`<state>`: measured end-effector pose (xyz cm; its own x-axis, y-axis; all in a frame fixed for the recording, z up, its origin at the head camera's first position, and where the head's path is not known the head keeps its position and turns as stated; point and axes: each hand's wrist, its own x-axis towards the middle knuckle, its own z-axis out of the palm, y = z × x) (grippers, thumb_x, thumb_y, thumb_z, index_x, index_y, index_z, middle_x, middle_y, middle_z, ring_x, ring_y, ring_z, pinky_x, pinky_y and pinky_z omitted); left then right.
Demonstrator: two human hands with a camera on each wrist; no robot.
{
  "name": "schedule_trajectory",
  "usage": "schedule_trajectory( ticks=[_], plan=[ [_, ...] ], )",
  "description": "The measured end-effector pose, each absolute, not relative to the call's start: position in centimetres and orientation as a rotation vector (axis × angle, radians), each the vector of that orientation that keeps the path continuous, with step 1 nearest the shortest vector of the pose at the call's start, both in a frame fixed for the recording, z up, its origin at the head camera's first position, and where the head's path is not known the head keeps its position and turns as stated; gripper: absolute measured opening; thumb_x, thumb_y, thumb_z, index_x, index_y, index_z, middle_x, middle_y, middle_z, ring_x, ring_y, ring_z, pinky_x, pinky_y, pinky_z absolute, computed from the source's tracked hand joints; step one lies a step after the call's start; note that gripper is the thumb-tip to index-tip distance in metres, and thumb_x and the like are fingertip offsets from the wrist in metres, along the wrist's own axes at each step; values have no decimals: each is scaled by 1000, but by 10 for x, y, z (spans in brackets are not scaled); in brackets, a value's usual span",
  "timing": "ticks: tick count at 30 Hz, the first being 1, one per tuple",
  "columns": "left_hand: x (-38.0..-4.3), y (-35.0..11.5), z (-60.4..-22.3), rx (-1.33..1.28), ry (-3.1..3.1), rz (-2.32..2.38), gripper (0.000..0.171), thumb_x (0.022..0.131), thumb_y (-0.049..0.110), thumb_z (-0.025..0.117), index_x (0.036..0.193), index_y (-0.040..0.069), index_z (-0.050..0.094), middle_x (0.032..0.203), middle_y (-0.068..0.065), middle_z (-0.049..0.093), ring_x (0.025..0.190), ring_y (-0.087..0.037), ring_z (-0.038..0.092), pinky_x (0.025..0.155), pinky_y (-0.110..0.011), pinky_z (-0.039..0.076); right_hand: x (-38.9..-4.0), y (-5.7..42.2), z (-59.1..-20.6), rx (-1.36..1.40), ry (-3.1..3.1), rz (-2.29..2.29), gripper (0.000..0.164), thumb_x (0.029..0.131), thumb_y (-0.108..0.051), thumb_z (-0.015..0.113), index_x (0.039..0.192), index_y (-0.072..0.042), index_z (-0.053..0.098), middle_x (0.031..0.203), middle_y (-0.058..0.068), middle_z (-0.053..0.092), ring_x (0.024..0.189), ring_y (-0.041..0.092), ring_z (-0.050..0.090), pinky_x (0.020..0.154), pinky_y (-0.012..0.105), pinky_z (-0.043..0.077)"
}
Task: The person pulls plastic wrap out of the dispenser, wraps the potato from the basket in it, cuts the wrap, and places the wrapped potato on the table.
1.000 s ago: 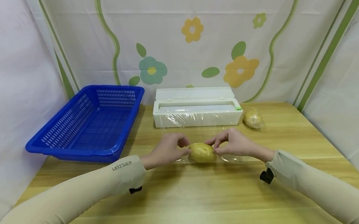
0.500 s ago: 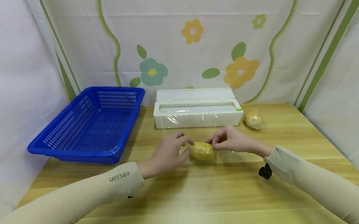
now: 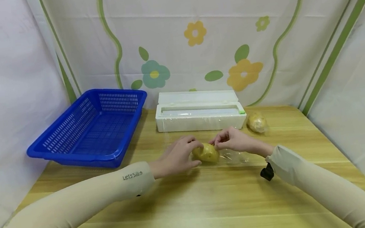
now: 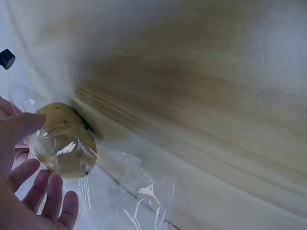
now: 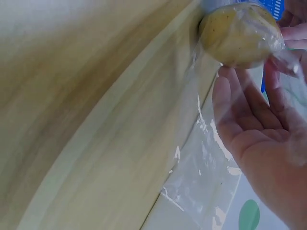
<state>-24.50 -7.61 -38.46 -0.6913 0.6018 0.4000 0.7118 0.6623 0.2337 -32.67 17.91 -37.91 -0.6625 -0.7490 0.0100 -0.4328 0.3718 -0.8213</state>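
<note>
A yellow potato (image 3: 209, 153), partly wrapped in clear cling film (image 3: 233, 156), sits near the middle of the wooden table. My left hand (image 3: 181, 155) holds its left end, fingers over the top and thumb low on the near side. The left wrist view shows the shiny film drawn across the potato (image 4: 67, 146), with the left fingertips (image 4: 41, 184) along its side. At the potato's right end my right hand (image 3: 235, 140) pinches the film between thumb and index finger. In the right wrist view, loose film (image 5: 201, 158) trails beside this hand.
A white cling film box (image 3: 200, 121) with its lid up stands behind the hands, film hanging over its front. Right of it lies another wrapped potato (image 3: 257, 122). A blue plastic basket (image 3: 106, 157) stands at the left. Printed curtains enclose the table (image 3: 194, 211).
My left hand has let go of the film at the potato's left side and moved right, over the potato. The right hand stays pinching at the right end.
</note>
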Motion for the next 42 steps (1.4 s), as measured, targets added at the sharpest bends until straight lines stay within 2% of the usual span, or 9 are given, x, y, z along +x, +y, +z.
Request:
schedule_trajectory(
  ticks=[5,12,15,19,23,26,30,42],
  plan=[
    [-254,-74,-385,-1054,-2599,-526,52,74,22,88,118,9,65,111,-3,58,97,-16,54,84,-30,48,-328,179,-377,-996,2285,-1182,12,95,-11,65,90,-2,70,120,8,67,113,23,61,90,40,50],
    [-264,-69,-384,-1028,-2623,-509,52,74,20,88,120,10,66,111,-3,57,100,-18,52,87,-34,45,-326,179,-374,-1104,2486,-1077,9,93,-9,67,95,-1,70,101,10,70,89,28,66,77,37,55],
    [-267,-65,-384,-1019,-2644,-522,51,75,20,87,120,11,66,113,-3,58,102,-20,54,88,-36,46,-320,182,-371,-1242,2669,-994,13,91,-11,70,99,-1,69,97,10,69,88,27,64,78,42,54],
    [-275,-61,-384,-1030,-2667,-566,47,77,20,87,119,10,67,115,-4,59,104,-21,56,90,-37,48,-305,186,-368,-1572,2860,-944,11,87,-7,73,97,-4,69,105,9,66,97,27,61,84,48,50],
    [-283,-61,-381,-1022,-2720,-653,51,77,22,87,122,8,67,113,-4,60,100,-18,56,86,-32,48,-293,185,-370,-1925,2884,-906,16,80,-1,78,92,-5,68,104,9,63,98,26,60,81,45,50],
    [-288,-64,-379,-988,-2760,-726,54,77,24,87,124,7,67,108,-3,60,94,-19,56,78,-30,47,-288,182,-373,-2048,2879,-835,25,75,-1,83,94,-4,67,103,9,62,95,24,60,78,41,52],
    [-291,-69,-378,-942,-2794,-791,53,78,26,87,124,7,68,104,-1,60,92,-21,56,75,-30,45,-286,177,-376,-2041,2924,-752,37,71,-6,87,102,0,67,107,10,62,98,26,60,81,42,52],
    [-296,-76,-383,-867,-2822,-927,50,85,26,80,128,8,65,116,-4,62,104,-20,58,83,-31,49,-298,161,-385,-1783,3004,-602,68,67,-18,93,124,1,60,120,13,56,108,29,54,90,44,48]
  ],
)
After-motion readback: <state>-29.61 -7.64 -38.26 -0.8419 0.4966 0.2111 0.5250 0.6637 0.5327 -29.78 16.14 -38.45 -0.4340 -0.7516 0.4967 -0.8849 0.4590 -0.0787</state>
